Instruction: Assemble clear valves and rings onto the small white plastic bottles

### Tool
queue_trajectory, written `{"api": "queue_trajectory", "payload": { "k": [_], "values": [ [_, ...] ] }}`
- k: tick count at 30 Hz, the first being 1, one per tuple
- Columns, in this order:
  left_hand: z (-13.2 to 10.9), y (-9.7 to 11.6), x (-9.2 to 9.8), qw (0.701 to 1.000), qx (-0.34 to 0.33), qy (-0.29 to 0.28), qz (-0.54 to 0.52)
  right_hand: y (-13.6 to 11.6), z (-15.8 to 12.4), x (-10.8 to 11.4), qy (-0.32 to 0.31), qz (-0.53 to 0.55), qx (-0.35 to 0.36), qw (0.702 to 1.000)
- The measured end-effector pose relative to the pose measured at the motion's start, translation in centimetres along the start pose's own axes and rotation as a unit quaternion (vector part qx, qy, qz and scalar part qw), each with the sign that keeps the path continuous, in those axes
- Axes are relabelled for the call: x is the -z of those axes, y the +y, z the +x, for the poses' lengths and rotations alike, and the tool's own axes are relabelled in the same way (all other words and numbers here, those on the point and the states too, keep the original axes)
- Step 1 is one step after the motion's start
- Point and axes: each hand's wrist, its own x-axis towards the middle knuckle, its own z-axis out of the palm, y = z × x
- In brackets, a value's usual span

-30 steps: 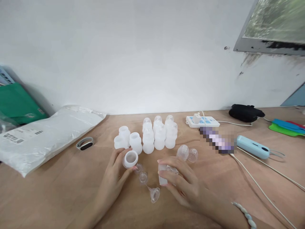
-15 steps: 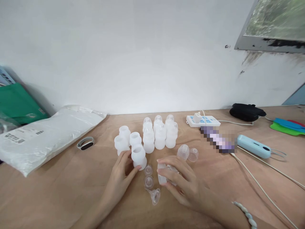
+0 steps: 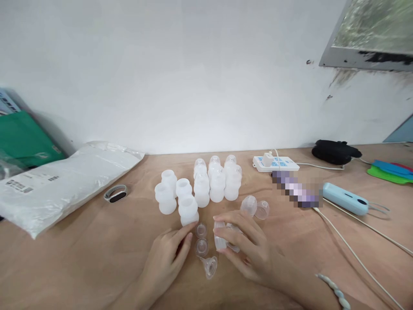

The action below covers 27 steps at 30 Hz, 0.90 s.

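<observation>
My left hand [image 3: 169, 254] rests on the table, thumb and index finger apart and nothing between them. Its index fingertip meets the base of a white open-topped baby bottle [image 3: 188, 208]. My right hand [image 3: 247, 241] has its fingers closed around a translucent ribbed screw ring [image 3: 220, 235]; another clear ring [image 3: 233, 242] sits partly hidden under that hand. Between the hands lie two clear silicone nipples [image 3: 201, 231] [image 3: 201, 248] and a third nipple [image 3: 210, 267] on its side. More open bottles [image 3: 167, 199] [image 3: 183, 188] stand behind my left hand.
Several bottles with clear domed caps [image 3: 217, 187] stand in rows further back. Two loose clear caps [image 3: 249, 206] [image 3: 263, 210] lie beyond my right hand. Around them are a power strip [image 3: 284, 163], a phone [image 3: 295, 189], a blue device [image 3: 344, 199], a wristband [image 3: 116, 194] and a white parcel [image 3: 74, 176].
My left hand has slid off the front bottle's side and drawn back toward me, its fingers lower by the base. My right hand stays nearly still with the ring.
</observation>
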Motion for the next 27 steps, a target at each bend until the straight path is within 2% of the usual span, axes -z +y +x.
{"api": "queue_trajectory", "payload": {
  "k": [4,10,23,27],
  "values": [
    [0.6,-0.7,0.2,0.998,0.059,0.011,-0.003,0.0,0.0,0.0,-0.009,0.002,-0.002,1.000],
    [1.7,-1.0,0.7,0.999,0.028,0.033,-0.029,0.0,-0.1,-0.2,-0.010,0.004,-0.002,1.000],
    [2.1,-1.8,0.1,0.998,0.004,0.048,-0.036,0.0,-0.1,-0.4,-0.016,0.017,-0.010,1.000],
    [1.9,-1.2,0.2,0.993,0.016,0.035,-0.108,0.1,-0.3,-0.7,-0.033,0.025,-0.027,0.999]
  ]
}}
